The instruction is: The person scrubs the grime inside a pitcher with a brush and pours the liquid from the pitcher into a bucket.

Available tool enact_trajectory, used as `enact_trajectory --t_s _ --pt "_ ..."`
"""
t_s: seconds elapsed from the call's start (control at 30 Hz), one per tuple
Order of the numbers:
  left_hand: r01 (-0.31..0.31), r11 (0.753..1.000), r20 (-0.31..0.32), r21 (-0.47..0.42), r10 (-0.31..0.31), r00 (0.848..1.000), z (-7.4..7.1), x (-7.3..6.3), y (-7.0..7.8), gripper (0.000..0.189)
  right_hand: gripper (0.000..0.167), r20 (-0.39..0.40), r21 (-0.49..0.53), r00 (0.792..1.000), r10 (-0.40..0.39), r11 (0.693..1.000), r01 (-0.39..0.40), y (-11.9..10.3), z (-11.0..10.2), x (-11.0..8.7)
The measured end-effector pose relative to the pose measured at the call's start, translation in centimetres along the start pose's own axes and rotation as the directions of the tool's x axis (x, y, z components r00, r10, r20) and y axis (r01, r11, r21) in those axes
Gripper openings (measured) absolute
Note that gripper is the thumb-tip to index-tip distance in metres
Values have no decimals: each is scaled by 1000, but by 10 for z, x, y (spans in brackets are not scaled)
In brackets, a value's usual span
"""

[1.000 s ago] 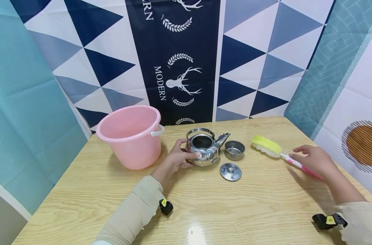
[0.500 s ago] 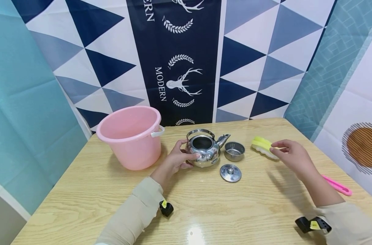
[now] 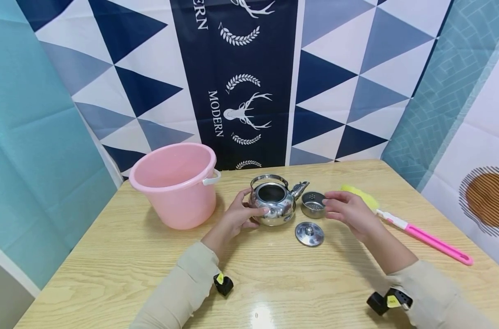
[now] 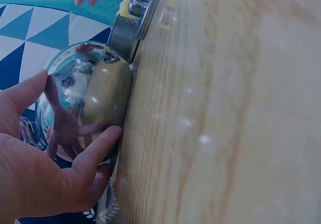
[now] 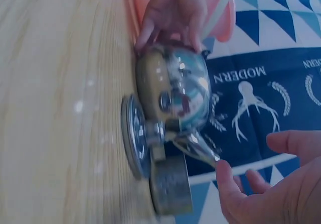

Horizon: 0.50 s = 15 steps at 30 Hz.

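Beige sleeves [image 3: 177, 283] of ribless, wrinkled cloth reach in, a small black device [image 3: 223, 284] by each wrist. A round, shiny lid [image 3: 309, 234] with a metal knob lies flat. Just beyond, the left hand [image 3: 237, 214] grips the polished, lidless steel kettle [image 3: 276, 212], thumb and fingers spread round its bulging belly. The right hand [image 3: 352, 212] holds nothing, its fingers loosely bent and parted just beside a duller, perforated metal strainer [image 3: 313, 214] near the spout. Right of it lies a pink-handled brush [image 3: 414, 230]; left stands a smooth pink bucket [image 3: 183, 208]. The pale wood-grain bench [image 3: 274, 278] ends at a geometric printed cloth [image 3: 249, 59]. The right hand covers part of the brush's yellow head; the right wrist view is blurred.
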State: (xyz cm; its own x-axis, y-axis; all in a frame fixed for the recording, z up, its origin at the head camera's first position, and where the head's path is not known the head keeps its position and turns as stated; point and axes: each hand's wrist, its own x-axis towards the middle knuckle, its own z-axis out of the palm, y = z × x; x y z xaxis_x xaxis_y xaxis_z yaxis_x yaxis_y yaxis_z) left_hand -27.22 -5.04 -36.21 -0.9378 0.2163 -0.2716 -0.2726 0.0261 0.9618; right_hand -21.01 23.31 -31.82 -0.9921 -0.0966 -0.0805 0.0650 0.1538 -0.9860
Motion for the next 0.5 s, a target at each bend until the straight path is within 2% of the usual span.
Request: enact_trajectory --t_s 0.2,0.37,0.5 --pt "4 996 -8 -92 -5 1000 -1 1 0 92 77 48 118 998 49 991 -55 0 16 23" --pt "17 990 -21 -140 -21 1000 -1 2 1 86 81 52 146 993 109 982 -116 0 30 39" --pt "35 990 -43 -136 -41 998 0 3 4 76 80 33 133 984 175 975 -178 -6 39 44"
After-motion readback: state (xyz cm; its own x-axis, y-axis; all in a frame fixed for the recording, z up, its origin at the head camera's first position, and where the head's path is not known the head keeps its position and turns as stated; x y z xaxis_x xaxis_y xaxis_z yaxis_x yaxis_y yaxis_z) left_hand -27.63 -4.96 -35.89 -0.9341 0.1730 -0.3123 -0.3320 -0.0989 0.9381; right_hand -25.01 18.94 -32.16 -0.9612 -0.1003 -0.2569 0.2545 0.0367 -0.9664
